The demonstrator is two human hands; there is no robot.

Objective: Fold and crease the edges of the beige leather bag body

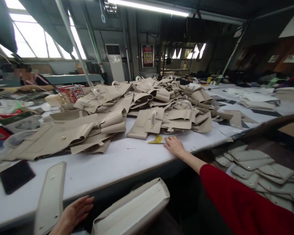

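My right hand reaches over the white table top, fingers closed on the near end of a small flat yellow-and-white pointed piece whose exact kind I cannot make out. Just behind it lie beige bag pieces with handles and metal fittings. My left hand is held low by the table's front edge, fingers stretched out and nothing in them. Left of that hand a pale strip with metal studs overhangs the edge. On its right is a beige box-shaped bag part with a whitish side, below table level.
A large heap of beige bag parts covers the table's middle. A dark flat pad lies at front left. Stacked pale panels sit lower right. A red patterned box stands behind. Another person sits at far left.
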